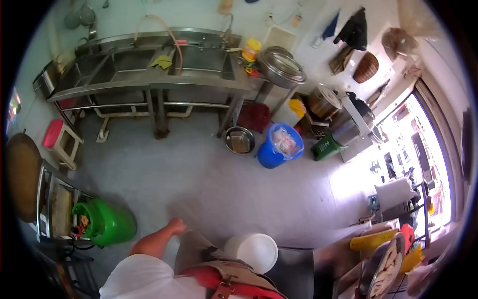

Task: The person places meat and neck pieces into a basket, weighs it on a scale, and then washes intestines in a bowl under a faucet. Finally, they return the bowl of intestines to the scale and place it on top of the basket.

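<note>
My left hand [177,225] hangs in front of my body over the grey floor, at the end of a bare forearm and a white sleeve. Its fingers are too small and blurred to make out, and I see no object in it. Just right of it stands a white round bucket [256,252] with a pale flat top, close to my red and beige apron [234,280]. A green gas cylinder [112,223] stands to the left of my arm. My right hand is out of view.
Steel sinks [119,85] line the far wall. A blue bin [271,157], a metal basin [240,152] and a green container [326,148] stand on the floor. A red-topped stool [54,132] is at left. A pan of pale pieces [386,269] sits at lower right, near the bright doorway.
</note>
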`<state>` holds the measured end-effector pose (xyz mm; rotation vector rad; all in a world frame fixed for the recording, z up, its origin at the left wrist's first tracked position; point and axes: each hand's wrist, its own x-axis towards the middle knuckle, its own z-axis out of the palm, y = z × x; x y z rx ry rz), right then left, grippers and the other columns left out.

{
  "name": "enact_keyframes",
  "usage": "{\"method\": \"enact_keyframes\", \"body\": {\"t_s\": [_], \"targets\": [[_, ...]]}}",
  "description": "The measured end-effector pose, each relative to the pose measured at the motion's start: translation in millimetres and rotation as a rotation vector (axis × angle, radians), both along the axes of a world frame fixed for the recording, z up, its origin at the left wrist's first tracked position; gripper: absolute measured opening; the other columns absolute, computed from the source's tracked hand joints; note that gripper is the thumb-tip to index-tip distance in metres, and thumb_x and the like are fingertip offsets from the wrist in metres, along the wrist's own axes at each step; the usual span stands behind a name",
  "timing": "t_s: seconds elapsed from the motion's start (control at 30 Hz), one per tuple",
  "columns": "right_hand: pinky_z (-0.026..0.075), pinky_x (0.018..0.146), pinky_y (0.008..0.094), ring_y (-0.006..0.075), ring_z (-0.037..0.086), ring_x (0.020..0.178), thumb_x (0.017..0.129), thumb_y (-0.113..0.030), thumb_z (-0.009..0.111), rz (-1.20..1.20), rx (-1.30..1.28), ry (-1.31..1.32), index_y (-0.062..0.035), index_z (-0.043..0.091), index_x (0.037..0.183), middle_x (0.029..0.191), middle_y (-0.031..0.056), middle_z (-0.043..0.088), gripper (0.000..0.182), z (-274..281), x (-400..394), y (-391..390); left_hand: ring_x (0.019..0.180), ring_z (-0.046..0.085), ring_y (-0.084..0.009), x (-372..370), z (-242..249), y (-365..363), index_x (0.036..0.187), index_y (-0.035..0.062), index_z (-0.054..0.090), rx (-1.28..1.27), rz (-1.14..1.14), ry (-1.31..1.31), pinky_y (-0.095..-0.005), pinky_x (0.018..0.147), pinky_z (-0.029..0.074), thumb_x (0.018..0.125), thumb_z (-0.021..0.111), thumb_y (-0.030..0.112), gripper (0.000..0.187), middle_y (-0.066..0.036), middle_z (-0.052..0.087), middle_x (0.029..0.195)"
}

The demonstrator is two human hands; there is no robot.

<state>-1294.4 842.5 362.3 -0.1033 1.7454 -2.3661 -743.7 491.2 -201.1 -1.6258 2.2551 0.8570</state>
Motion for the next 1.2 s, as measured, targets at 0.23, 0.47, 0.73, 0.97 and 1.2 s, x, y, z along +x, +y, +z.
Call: {"method": "enact_keyframes", "body": {"t_s": [0.23, 0.47, 0.73, 0.97, 1.2], "targets": [[0.049, 0.070, 0.0328, 0.0311, 0.056, 0.096, 0.074, -0.012, 0.064, 0.273, 0.184, -0.008, -0.0005, 0.043, 0.131, 0.119, 0.0168, 0.055, 0.061, -103, 46, -156, 0.052, 0.060, -0.0217, 123, -32, -106, 0.070, 0.0006, 0.065, 0.038, 0.294, 0.336, -0.0371, 0.052, 0.049, 0.079, 0.059, 0.024, 0.026, -0.013, 0.063, 0.063], [0.044, 0.035, 0.0183, 0.0489, 0.061, 0.095, 0.073, -0.009, 0.055, 0.722, -0.093, -0.632, 0.0017, 0.035, 0.136, 0.115, 0.0228, 0.060, 0.067, -165, 70, -408, 0.050, 0.059, -0.0235, 180, 15, -173, 0.063, 0.0044, 0.060, -0.240, 0.552, 0.243, -0.0391, 0.048, 0.048, 0.077, 0.056, 0.019, 0.020, -0.012, 0.061, 0.060], [0.037, 0.040, 0.0198, 0.0096, 0.051, 0.055, 0.077, -0.006, 0.053, 0.847, -0.012, -0.751, -0.0095, 0.056, 0.100, 0.083, -0.0001, 0.061, 0.023, -232, 138, -756, 0.072, 0.060, -0.0268, 265, 73, -103, 0.082, 0.0119, 0.063, 0.319, 0.359, -0.269, -0.0433, 0.062, 0.048, 0.073, 0.066, 0.029, 0.020, -0.010, 0.062, 0.080], [0.038, 0.045, 0.0232, 0.0128, 0.056, 0.067, 0.080, -0.007, 0.055, 0.982, 0.050, -0.703, -0.0073, 0.056, 0.096, 0.087, 0.0025, 0.060, 0.016, -281, 182, -1007, 0.044, 0.046, -0.0240, 238, 155, -104, 0.080, 0.0072, 0.051, 0.192, 2.181, 0.473, -0.0379, 0.040, 0.039, 0.082, 0.060, 0.025, 0.020, -0.009, 0.046, 0.059], [0.039, 0.047, 0.0289, 0.0163, 0.055, 0.066, 0.078, -0.006, 0.056, 0.907, 0.157, -0.700, -0.0062, 0.055, 0.096, 0.082, 0.0034, 0.057, 0.018, -292, 221, -1119, 0.046, 0.056, -0.0214, 186, 159, -261, 0.064, 0.0000, 0.057, -0.041, 1.216, 0.412, -0.0356, 0.042, 0.046, 0.080, 0.050, 0.012, 0.021, -0.012, 0.058, 0.057]]}}
